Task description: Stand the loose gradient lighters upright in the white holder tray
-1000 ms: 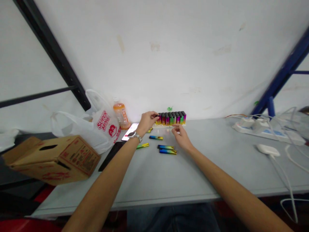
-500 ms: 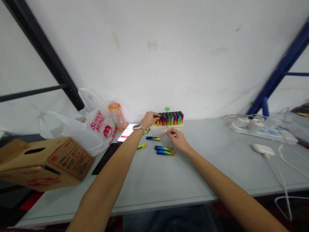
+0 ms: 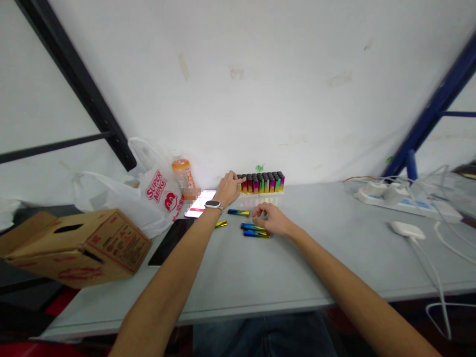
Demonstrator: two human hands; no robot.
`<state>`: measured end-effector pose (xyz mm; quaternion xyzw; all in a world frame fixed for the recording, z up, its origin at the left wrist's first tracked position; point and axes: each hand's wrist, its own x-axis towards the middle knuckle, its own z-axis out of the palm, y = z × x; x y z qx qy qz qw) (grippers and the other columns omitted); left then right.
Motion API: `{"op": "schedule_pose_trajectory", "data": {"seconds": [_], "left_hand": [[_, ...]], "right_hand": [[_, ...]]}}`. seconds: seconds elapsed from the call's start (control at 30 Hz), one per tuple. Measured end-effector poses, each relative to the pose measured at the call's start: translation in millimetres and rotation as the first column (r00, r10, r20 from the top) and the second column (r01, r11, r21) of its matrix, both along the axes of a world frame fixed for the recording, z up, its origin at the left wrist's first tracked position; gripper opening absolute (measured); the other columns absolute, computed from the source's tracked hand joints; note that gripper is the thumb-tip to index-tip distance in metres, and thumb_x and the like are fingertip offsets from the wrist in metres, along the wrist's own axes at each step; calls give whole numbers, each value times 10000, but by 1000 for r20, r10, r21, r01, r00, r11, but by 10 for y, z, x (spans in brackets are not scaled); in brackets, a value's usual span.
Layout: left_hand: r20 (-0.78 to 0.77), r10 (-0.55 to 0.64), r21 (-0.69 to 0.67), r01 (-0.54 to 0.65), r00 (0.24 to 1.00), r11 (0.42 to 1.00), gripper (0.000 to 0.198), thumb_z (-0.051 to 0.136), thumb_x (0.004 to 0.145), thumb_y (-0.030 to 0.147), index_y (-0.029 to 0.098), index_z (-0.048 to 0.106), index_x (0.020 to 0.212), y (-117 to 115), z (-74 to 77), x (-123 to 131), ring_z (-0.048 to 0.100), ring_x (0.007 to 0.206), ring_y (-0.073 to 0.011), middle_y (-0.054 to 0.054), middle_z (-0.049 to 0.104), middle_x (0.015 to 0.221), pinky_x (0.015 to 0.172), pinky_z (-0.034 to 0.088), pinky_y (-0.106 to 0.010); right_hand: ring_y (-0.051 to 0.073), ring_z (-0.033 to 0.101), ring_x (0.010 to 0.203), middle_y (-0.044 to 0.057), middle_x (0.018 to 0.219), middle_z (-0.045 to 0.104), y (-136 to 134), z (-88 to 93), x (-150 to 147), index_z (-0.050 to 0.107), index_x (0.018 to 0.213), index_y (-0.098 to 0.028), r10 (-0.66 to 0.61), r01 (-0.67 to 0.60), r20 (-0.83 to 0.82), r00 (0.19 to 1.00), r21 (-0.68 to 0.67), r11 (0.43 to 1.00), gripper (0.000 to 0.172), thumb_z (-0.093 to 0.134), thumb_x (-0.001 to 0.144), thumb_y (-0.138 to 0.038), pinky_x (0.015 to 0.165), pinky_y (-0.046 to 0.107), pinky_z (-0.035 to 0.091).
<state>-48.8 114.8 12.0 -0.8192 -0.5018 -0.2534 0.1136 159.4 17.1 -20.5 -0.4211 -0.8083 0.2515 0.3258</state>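
Several colourful cylinders with black tops [image 3: 266,183] stand upright in rows against the wall. My left hand [image 3: 229,188], a watch on its wrist, touches the left end of these rows with its fingers; whether it grips one is hidden. Just above two blue-and-gold cylinders [image 3: 256,234] lying side by side on the table, my right hand [image 3: 269,217] has its fingers curled and apart, with nothing between them. Another blue-and-gold cylinder [image 3: 238,212] lies between the hands. A yellow one [image 3: 221,224] is partly behind my left forearm.
On the left are a cardboard box [image 3: 115,243], a white plastic bag [image 3: 148,198], an orange-capped bottle [image 3: 183,173], a lit phone [image 3: 199,206] and a black tablet [image 3: 169,243]. A power strip [image 3: 405,201] and white charger [image 3: 408,230] with cables lie on the right.
My right hand has moved down toward the two lying cylinders, and its fingers have spread. My left hand has shifted slightly at the left end of the rows. The view has shifted a little.
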Motion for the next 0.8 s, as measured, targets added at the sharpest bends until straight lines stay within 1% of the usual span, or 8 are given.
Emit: {"op": "schedule_pose_trajectory", "data": {"seconds": [0.1, 0.17, 0.3, 0.37, 0.47, 0.57, 0.67, 0.8], "left_hand": [[16, -3, -18, 3, 1000, 1000, 565, 479, 838, 42, 220, 607, 1359, -80, 47, 10, 527, 1028, -263, -121, 506, 1102, 913, 479, -422], [104, -5, 7, 5, 995, 1000, 587, 481, 825, 30, 190, 572, 1382, -164, 54, 46, 531, 1042, -261, -130, 498, 1145, 933, 478, -421], [325, -55, 67, 35, 944, 997, 408, 498, 813, 24, 186, 692, 1132, -411, -11, 158, 549, 1048, -236, -103, 511, 1118, 980, 478, -400], [408, -79, 75, 53, 909, 996, 333, 505, 827, 43, 190, 697, 1057, -548, -78, 208, 555, 1038, -230, -88, 533, 1070, 995, 474, -410], [499, -116, 57, 100, 859, 993, 261, 505, 870, 90, 186, 684, 1035, -725, -185, 247, 565, 1027, -223, -75, 572, 1020, 975, 485, -408], [542, -162, 14, 184, 825, 983, 221, 513, 898, 133, 191, 680, 1030, -854, -246, 247, 583, 967, -197, -64, 604, 1018, 896, 510, -363], [564, -194, 4, 232, 803, 973, 194, 519, 911, 151, 190, 681, 1011, -930, -248, 233, 583, 897, -175, -58, 623, 1005, 836, 512, -331], [595, -189, 28, 216, 781, 976, 185, 510, 923, 158, 186, 684, 977, -951, -229, 224, 578, 849, -164, -58, 632, 971, 786, 503, -308]], "right_hand": [[207, 558, 856, 66, 881, 643, -32, 10, 25, 732, 878, -170, 8, -9, 185, 983, 4, 1000, 221, 753, 749, -349, 788, 308, 389], [217, 553, 862, 66, 865, 641, -29, 1, 35, 729, 873, -175, 1, 1, 257, 966, -7, 1000, 240, 754, 757, -384, 778, 307, 373], [207, 538, 824, 43, 791, 627, -2, -13, 53, 693, 816, -178, 1, 2, 307, 952, -11, 1000, 193, 726, 782, -365, 737, 293, 340], [178, 513, 744, 25, 733, 601, 6, -14, 67, 647, 760, -175, 5, 1, 286, 958, -22, 1000, 208, 692, 812, -371, 690, 281, 323], [138, 450, 629, -13, 657, 547, 18, -15, 82, 598, 781, -177, 29, -22, 121, 992, -61, 998, 222, 617, 864, -382, 612, 262, 304], [121, 411, 571, -39, 624, 518, 53, -26, 68, 614, 856, -177, 27, -43, -161, 987, -97, 994, 257, 613, 860, -434, 561, 252, 297], [109, 370, 544, -53, 595, 459, 102, -37, 35, 590, 760, -185, -61, 9, -422, 905, -123, 992, 346, 688, 785, -515, 534, 254, 284], [112, 380, 569, -49, 576, 399, 130, -30, -2, 451, 610, -209, -184, 150, -577, 796, -107, 983, 472, 713, 747, -576, 546, 257, 320]]}}
